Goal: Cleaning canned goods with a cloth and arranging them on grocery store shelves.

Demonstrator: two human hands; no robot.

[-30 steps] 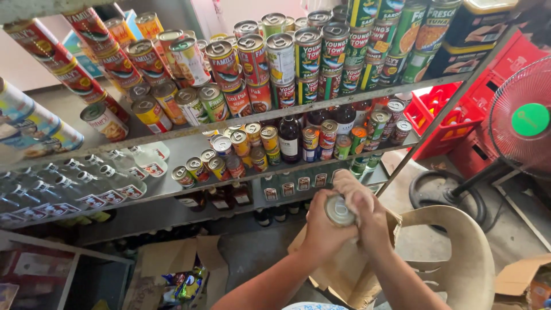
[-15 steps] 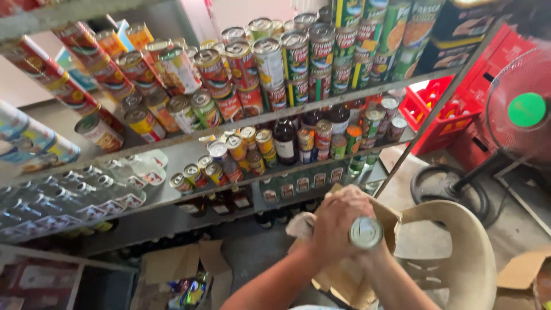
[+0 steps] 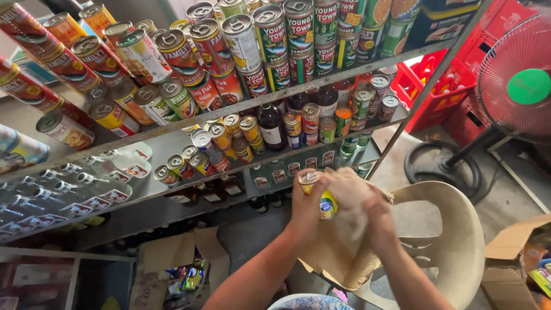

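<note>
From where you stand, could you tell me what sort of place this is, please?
Probably a small grocery shop or its stockroom: metal shelves stacked with rows of tinned food, bottles below, and red crates beside a standing fan.

A small grocery shop or its stockroom is shown. Grey metal shelves (image 3: 321, 80) are packed with rows of tinned food (image 3: 241, 40), small cans and dark bottles (image 3: 271, 123). Red bottle crates (image 3: 439, 86) are stacked beside a standing fan (image 3: 519, 86), and opened cardboard boxes (image 3: 172, 252) are left on the concrete floor.
</note>
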